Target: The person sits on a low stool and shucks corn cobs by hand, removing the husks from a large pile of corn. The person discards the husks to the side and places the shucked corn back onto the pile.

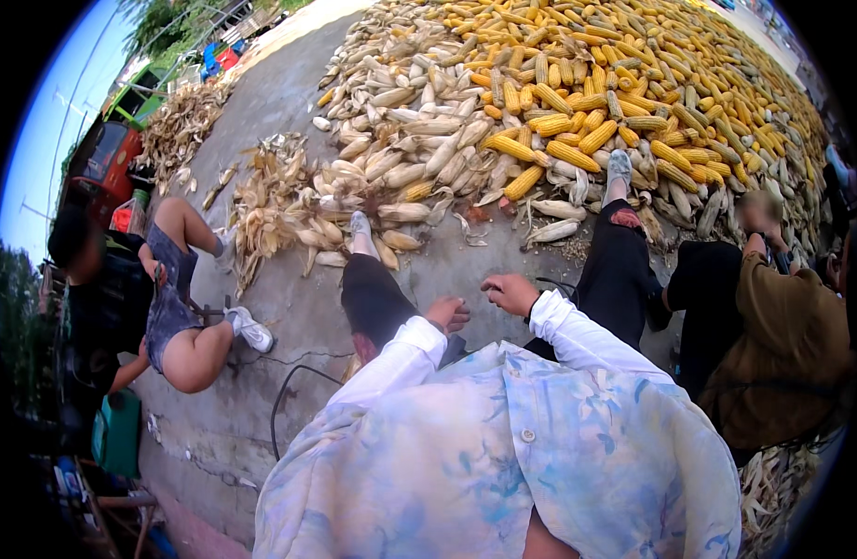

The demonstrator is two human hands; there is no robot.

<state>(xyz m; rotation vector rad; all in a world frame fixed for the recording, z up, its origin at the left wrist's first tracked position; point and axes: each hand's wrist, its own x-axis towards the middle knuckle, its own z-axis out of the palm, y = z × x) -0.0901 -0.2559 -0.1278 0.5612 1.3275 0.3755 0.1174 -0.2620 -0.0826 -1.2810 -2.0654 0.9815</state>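
Note:
My left hand [449, 314] hovers near my lap, its fingers loosely curled; I see nothing in it, though the palm side is hidden. To its right, my right hand [510, 294] has bent fingers pointing left, apart from the left hand, and no held thing shows. Beyond my stretched legs lies a pile of corn ears in pale husks [428, 147]. Behind and to the right rises a large heap of husked yellow corn cobs [596, 105]. Two unhusked ears [556, 221] lie on the concrete between my feet, near scattered kernels.
A person sits at the left, one white shoe [251, 330] near my side; another, in a brown top [785, 335], sits close at my right. Loose dry husks [264, 202] lie front left. A black cable [282, 398] curves over the cracked concrete. A green container [116, 433] stands lower left.

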